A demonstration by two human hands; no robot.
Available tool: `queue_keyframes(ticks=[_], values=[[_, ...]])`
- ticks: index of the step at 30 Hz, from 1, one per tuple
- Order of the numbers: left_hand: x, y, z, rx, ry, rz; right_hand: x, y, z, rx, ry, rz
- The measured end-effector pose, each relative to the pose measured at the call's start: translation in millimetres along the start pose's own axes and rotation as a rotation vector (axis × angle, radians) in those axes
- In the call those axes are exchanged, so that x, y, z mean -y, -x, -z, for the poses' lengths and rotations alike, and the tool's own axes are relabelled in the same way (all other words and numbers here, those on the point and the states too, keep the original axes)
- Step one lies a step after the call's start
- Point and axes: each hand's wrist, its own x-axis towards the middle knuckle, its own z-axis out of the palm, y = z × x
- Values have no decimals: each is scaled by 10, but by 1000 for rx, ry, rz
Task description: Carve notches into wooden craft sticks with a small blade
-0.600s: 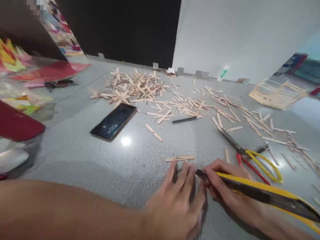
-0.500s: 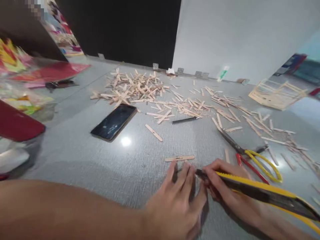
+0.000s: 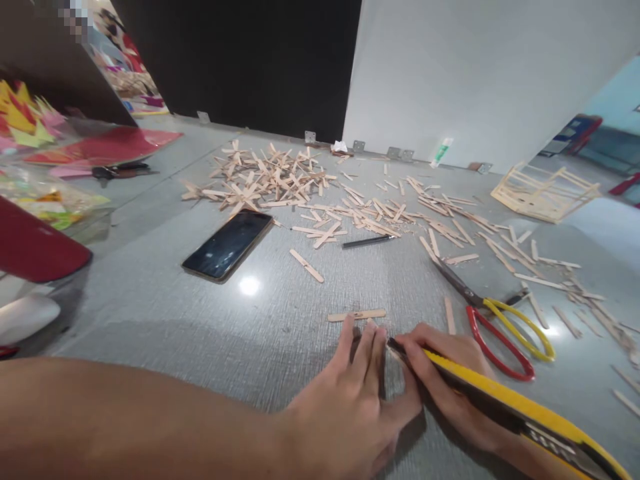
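Note:
My left hand (image 3: 355, 397) lies palm down on the table, its fingers pressed close together. At the index fingertip is a flat wooden craft stick (image 3: 370, 314) with a small dark notch in its middle. A sliver of another craft stick (image 3: 397, 356) shows between the left fingers and thumb, mostly hidden by the hand. My right hand (image 3: 447, 373) grips a yellow and black utility knife (image 3: 505, 400) near its front end. The knife's dark tip is beside the left fingers, at that sliver.
Scissors (image 3: 480, 303) with red and yellow handles lie right of my hands. A phone (image 3: 227, 245), a pen (image 3: 369, 241) and a loose stick (image 3: 307, 265) lie ahead. Beyond are a pile of joined sticks (image 3: 270, 175), scattered sticks (image 3: 380, 213) and a stick frame (image 3: 545, 193).
The right hand and knife have shifted slightly, and the knife's rear end has swung lower toward the bottom edge. The left hand stays nearly in place. The view has tilted a little.

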Motion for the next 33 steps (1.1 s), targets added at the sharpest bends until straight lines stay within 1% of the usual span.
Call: queue_keyframes(ticks=[5,11,17,24,33], values=[[15,-10,27,-2,-34,-15,-1,-33,24,29,33,37],[1,-9,33,1,-60,-11,-41,-22,16,22,77,113],[-7,3,32,7,-60,1,-40,-14,56,25,130,194],[9,1,64,41,-58,4,-60,-26,73,27,145,228],[20,2,56,57,-51,-4,-63,-20,77,26,137,263]])
